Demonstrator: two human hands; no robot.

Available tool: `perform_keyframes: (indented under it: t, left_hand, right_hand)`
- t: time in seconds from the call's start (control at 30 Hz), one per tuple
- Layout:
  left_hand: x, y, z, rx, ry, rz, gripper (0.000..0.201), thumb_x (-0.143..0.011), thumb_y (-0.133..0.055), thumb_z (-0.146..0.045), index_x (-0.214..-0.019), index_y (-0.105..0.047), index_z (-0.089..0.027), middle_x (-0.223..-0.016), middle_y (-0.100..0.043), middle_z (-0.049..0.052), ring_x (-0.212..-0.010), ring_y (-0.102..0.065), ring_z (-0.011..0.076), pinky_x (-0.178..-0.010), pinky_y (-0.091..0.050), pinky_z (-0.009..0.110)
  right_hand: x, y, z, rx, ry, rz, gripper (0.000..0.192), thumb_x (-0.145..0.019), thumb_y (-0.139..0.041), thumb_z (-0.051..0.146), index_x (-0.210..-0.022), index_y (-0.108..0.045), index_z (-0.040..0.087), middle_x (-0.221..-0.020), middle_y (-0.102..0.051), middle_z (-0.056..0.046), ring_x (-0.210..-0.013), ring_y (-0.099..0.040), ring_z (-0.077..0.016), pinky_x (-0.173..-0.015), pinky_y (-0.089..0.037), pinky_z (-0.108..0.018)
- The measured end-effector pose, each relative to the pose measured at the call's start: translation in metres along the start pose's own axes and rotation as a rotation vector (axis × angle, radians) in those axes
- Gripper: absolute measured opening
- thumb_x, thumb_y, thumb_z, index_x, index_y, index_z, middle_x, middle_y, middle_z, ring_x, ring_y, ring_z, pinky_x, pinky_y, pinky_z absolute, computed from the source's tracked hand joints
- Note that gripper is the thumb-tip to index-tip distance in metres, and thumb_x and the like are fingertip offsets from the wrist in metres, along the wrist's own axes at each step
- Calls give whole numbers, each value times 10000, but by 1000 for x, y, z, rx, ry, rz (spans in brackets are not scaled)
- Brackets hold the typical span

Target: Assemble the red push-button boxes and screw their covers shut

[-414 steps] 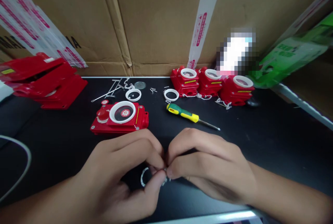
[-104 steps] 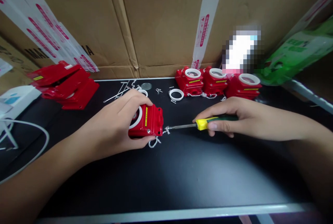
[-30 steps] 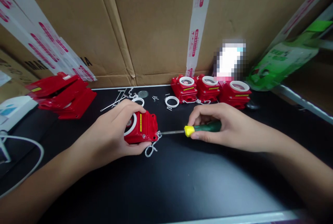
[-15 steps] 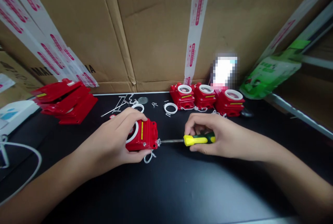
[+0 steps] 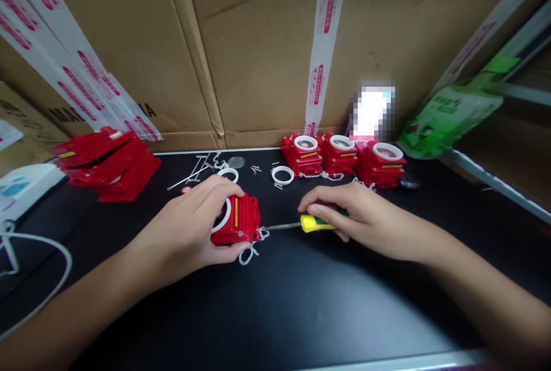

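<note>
My left hand [image 5: 189, 221] is closed around a red box [image 5: 246, 217] with a white ring and a yellow label, holding it on the black table. A white cord [image 5: 248, 252] hangs from the box's near right corner. My right hand [image 5: 350, 213] grips the yellow and dark green handle of a screwdriver [image 5: 309, 223]. The shaft points left, and its tip meets the side of the box beside the cord. The screw at the tip is too small to make out clearly. Part of the white ring is covered by my left fingers.
Behind stand three similar red boxes [image 5: 302, 155]. Loose screws [image 5: 255, 169], a white ring [image 5: 283, 175] and a clear disc [image 5: 236, 162] lie nearby. Red parts [image 5: 112, 167] are stacked at left. A green pouch [image 5: 451, 118] and lit screen [image 5: 372, 111] stand at right; cardboard [image 5: 258, 72] walls the back.
My right thumb has moved from below the screwdriver handle to its top side, and the fingers have rolled round it. The handle sits slightly higher. The box stays in my left hand.
</note>
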State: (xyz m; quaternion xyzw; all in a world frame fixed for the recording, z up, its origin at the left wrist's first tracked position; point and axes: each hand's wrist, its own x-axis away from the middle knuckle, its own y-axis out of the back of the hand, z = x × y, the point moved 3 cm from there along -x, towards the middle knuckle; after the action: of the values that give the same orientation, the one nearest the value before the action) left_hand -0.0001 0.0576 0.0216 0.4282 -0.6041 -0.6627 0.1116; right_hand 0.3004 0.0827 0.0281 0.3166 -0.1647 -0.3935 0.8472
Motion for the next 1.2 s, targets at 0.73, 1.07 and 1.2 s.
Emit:
perform_keyframes:
  t: [0.73,1.07,1.2]
  left_hand:
    - [-1,-1,1,-10,12,40,622,-845,-894,-360,-1335,-529,-242,-1264,-726,115,-1121,-776,325,-893,-635,428]
    - [-1,-1,1,-5,12,34,619,-852,-893,-374,-1342,-542,-233,-1285,-734,124,-1125,-777,338,-900,-637,447]
    - [-1,-1,1,-4,3,38,630,-846,-901,-372,-1341,-536,-234,-1273,-735,125,-1118,-775,329,-889,-642,433]
  right_hand:
    - [-4,-4,-4,24,101,9,289,-968,-860,455,-1118,-774,224,-1070,-790,-41,-912,-711,-191,-817,-548,-309]
    - [-1,-1,-1,-24,131,-54,294,-983,-850,414,-1170,-745,213,-1002,-823,-30,-882,-783,-185,-802,-579,-289]
    - [-1,-3,2,-33,74,10,282,-1083,-716,461,-1201,-739,205,-884,-808,-15,-665,-733,-149,-692,-548,-276]
